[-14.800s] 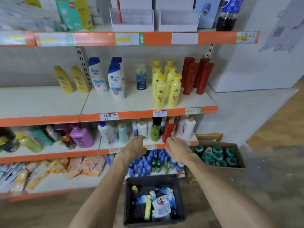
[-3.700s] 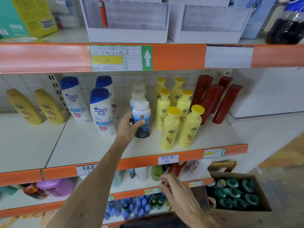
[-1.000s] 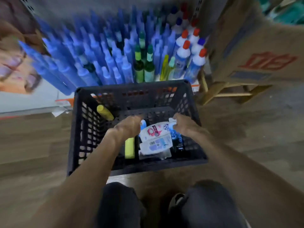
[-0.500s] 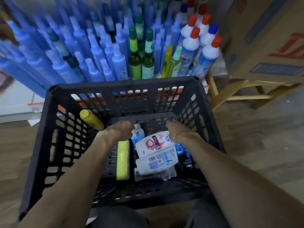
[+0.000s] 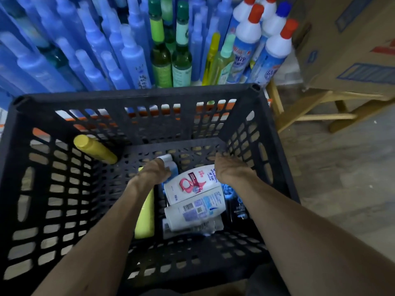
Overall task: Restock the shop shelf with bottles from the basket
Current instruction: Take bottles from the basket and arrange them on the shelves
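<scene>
A black plastic basket (image 5: 136, 97) stands on the floor below me, against the bottom shelf. Inside lie two white shampoo bottles (image 5: 192, 184), a yellow-green bottle (image 5: 146, 216), a dark bottle with a blue label (image 5: 237, 201) and a small blue bottle with a white cap (image 5: 168, 163). A yellow bottle (image 5: 94, 149) leans in the far left corner. My left hand (image 5: 152, 173) is curled over the small blue bottle. My right hand (image 5: 230, 169) rests over the top end of the upper shampoo bottle, with its fingers bent down and hidden.
The bottom shelf behind the basket is packed with tall blue bottles (image 5: 96, 50), two green glass bottles (image 5: 171, 60) and white cleaner bottles with red caps (image 5: 245, 39). At the right, a cardboard box (image 5: 346, 50) sits on a wooden stool (image 5: 310, 116).
I turned from the upper shelf down to the basket and leaned closer. Both hands have reached deeper in, and the left hand has come onto the small blue bottle.
</scene>
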Motion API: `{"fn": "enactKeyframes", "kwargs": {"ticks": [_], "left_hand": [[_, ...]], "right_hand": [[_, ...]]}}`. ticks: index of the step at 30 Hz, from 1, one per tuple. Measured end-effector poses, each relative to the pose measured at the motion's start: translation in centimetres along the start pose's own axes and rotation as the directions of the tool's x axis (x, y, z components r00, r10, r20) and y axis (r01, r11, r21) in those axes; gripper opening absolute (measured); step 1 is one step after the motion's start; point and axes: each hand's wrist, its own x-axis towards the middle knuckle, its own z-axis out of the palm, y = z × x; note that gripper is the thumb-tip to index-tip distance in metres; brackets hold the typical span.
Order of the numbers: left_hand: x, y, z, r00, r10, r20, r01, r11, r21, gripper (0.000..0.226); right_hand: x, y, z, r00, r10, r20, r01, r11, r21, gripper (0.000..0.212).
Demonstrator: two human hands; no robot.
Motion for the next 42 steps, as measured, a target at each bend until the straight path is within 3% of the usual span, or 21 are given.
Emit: {"fn": "enactKeyframes", "kwargs": {"ticks": [2,5,8,11,15,19,23,25,28,31,34,37,39,42], "left_hand": [[0.6,0.3,0.8,0.999,-0.026,-0.030,0.023,0.995,-0.096,0.018],[1.5,-0.5,1.6,0.995,-0.070,-0.078,0.059,0.989,-0.137,0.047],[1.3,-0.3,1.7,0.986,-0.125,-0.109,0.087,0.950,-0.300,0.072],[1.0,-0.2,1.9,0.986,-0.127,-0.112,0.090,0.954,-0.287,0.058],[0.8,0.5,2.2,0.978,-0.181,-0.109,0.125,0.911,-0.394,0.050],[0.9,0.4,1.8,0.981,-0.186,-0.054,0.138,0.866,-0.480,0.051],[1.2,0.5,2.0,0.989,-0.146,0.005,0.126,0.836,-0.534,0.039],[1.1,0.7,2.0,0.987,-0.162,0.001,0.134,0.811,-0.569,0.035],[1.6,0.5,2.4,0.982,-0.186,0.031,0.168,0.790,-0.589,0.063],[2.7,-0.2,3.1,0.977,-0.209,0.045,0.201,0.823,-0.531,0.095],[2.8,0.6,3.0,0.972,-0.233,0.044,0.224,0.843,-0.489,0.067],[2.6,1.2,3.0,0.970,-0.244,-0.014,0.214,0.875,-0.435,0.061],[2.5,1.1,3.2,0.967,-0.245,-0.070,0.192,0.881,-0.433,0.042],[2.4,0.7,3.5,0.972,-0.209,-0.104,0.127,0.849,-0.513,0.036]], "right_hand": [[0.1,0.3,-0.1,1.000,0.018,0.008,-0.018,1.000,-0.015,0.060],[0.1,0.3,-0.3,1.000,0.026,-0.003,-0.026,0.997,-0.075,0.056],[0.0,0.0,-0.5,0.998,0.049,0.027,-0.044,0.988,-0.150,0.054],[0.0,-0.2,-0.4,0.993,0.063,0.102,-0.041,0.977,-0.211,0.056],[-0.6,0.0,-0.9,0.978,0.054,0.201,-0.003,0.969,-0.249,0.050],[-1.1,-0.3,-1.8,0.979,0.060,0.193,0.004,0.950,-0.314,0.047],[-0.9,-1.4,-2.5,0.980,0.033,0.198,0.028,0.953,-0.301,0.041],[-0.9,-1.8,-2.3,0.979,0.018,0.205,0.047,0.950,-0.309,0.048],[-1.4,-1.5,-2.1,0.957,0.009,0.289,0.094,0.936,-0.339,0.058],[-1.6,-0.7,-2.4,0.934,-0.012,0.357,0.139,0.933,-0.332,0.041],[-1.3,-0.3,-2.6,0.929,-0.057,0.366,0.194,0.916,-0.351,0.038],[-1.2,-0.2,-2.1,0.914,-0.070,0.399,0.223,0.910,-0.351,0.038],[-0.4,0.3,-1.3,0.922,-0.093,0.376,0.186,0.958,-0.219,0.049],[0.3,1.0,-0.4,0.930,-0.150,0.337,0.155,0.988,0.014,0.054]]}}
